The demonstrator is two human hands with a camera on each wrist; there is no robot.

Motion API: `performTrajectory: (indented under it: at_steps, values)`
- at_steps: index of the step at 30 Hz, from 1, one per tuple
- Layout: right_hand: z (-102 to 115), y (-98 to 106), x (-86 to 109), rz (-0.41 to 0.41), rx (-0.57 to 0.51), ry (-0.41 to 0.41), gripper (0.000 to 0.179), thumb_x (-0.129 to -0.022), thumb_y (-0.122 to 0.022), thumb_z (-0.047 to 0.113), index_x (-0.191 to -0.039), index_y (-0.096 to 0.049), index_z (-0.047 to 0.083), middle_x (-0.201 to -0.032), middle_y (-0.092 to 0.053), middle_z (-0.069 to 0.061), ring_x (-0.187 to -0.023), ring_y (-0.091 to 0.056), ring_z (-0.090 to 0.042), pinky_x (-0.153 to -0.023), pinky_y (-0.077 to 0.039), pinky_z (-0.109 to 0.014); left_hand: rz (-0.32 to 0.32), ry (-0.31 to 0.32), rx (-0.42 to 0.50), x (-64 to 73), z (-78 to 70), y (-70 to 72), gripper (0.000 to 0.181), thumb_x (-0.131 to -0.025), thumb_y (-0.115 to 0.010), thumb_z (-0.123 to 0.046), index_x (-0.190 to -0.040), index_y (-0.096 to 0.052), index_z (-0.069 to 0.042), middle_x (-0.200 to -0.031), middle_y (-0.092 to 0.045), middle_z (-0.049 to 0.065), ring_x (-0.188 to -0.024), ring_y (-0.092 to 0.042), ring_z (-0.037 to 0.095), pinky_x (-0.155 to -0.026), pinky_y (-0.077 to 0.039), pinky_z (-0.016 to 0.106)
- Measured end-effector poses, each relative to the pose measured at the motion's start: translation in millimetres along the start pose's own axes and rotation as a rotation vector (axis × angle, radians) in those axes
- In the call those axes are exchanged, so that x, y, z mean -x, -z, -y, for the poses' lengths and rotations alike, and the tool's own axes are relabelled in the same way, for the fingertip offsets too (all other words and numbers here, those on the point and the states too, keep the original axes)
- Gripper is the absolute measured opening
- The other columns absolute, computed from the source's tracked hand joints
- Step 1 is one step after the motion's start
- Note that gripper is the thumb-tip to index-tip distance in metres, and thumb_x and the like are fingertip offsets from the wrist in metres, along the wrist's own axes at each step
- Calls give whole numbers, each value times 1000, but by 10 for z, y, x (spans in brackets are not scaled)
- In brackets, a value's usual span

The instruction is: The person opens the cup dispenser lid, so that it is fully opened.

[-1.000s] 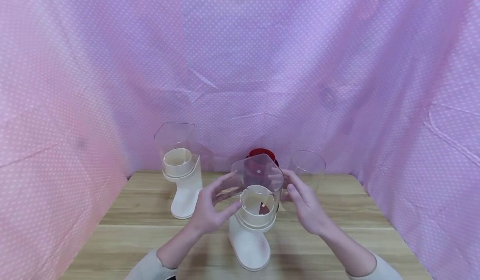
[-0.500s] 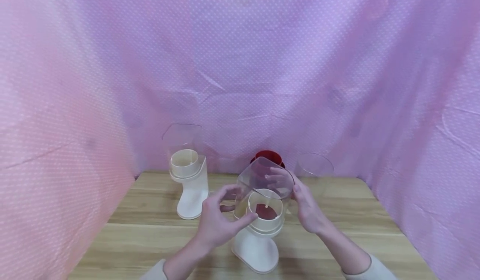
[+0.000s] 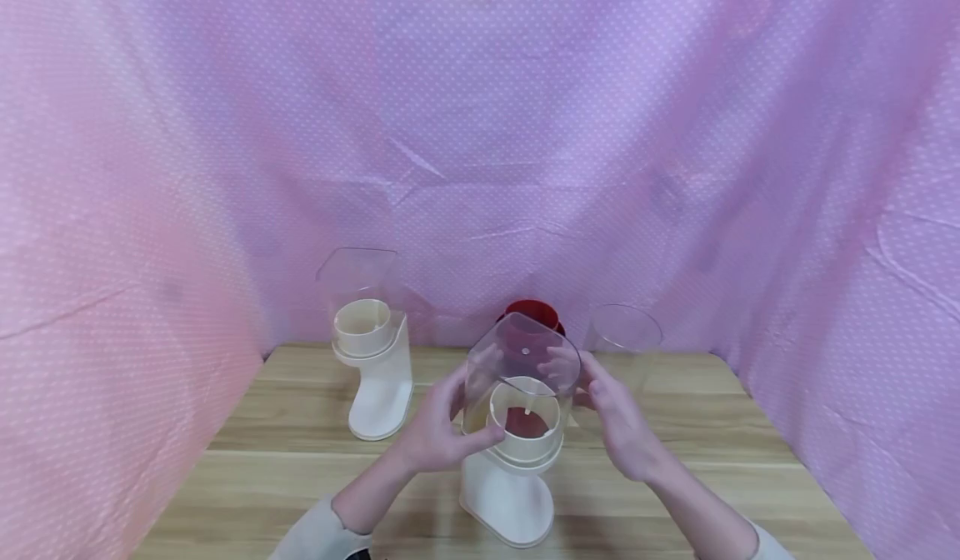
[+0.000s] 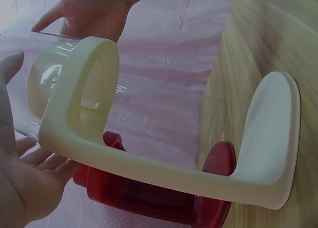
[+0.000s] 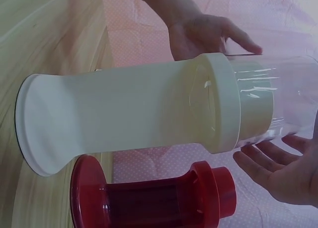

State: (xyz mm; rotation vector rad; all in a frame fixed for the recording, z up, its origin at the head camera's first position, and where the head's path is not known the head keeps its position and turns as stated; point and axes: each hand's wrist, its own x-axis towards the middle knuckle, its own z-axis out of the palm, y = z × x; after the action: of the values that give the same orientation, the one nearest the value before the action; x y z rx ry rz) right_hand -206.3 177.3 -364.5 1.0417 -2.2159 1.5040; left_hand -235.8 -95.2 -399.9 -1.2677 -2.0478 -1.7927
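A cream-white stand (image 3: 510, 502) with a ring and flat foot stands upright at the front middle. A clear plastic container (image 3: 525, 352) with a partly angular rim sits over the round collar (image 3: 525, 439) on top. My left hand (image 3: 438, 427) holds this container from the left, thumb across its front and fingers behind, seen through the plastic. On its other side my right hand (image 3: 618, 418) touches it with extended fingers, some reaching behind. The right wrist view shows those right fingers (image 5: 268, 161) loosely spread along the container. Dark red shows through the collar's opening.
A similar white stand (image 3: 382, 393) with a clear container (image 3: 356, 272) stands back left. A red stand (image 3: 532, 314) of like shape is behind the front one. Another clear container (image 3: 622, 327) stands at the back right. Pink dotted cloth (image 3: 480, 127) surrounds the wooden table (image 3: 285, 452).
The clear container has turned and tilted slightly between my hands, then come back more level. My left thumb has moved onto its front. More red shows through the collar than before.
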Motion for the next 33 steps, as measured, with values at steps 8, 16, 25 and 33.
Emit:
performTrajectory:
  at_steps: [8,16,25,33]
  values:
    - [21,-33,-23,37,5,-2,54,-116,-15,32,-159,-42,13,-141,-66,-20,-122,-69,-14,-82,-62,-35,-68,24,-80,10,-3,-47,85,-83,-87,-13,-158,-48,-6,-151,-63,15,-135,-64,16,-113,-54,30]
    - [-13,-92,-69,16,-23,20,52,-116,-16,26,-157,-43,10,-138,-67,-23,-113,-73,-18,-81,-63,-36,-151,103,-153,37,-81,-102,85,-80,-91,-23,-156,-51,-18,-147,-66,1,-131,-65,18,-109,-57,38]
    - [-28,-91,-41,5,15,25,53,-117,-15,29,-159,-41,10,-144,-67,-19,-129,-68,-13,-91,-62,-36,-85,132,-208,22,-112,-4,99,-76,-95,-27,-160,-43,-23,-149,-63,1,-137,-60,22,-110,-57,50]
    - [8,-66,38,-10,39,7,49,-116,-19,21,-159,-42,10,-143,-64,-23,-131,-65,-15,-98,-63,-43,64,35,-77,-52,56,138,100,-78,-92,-13,-163,-38,-15,-159,-54,13,-144,-56,22,-119,-50,40]
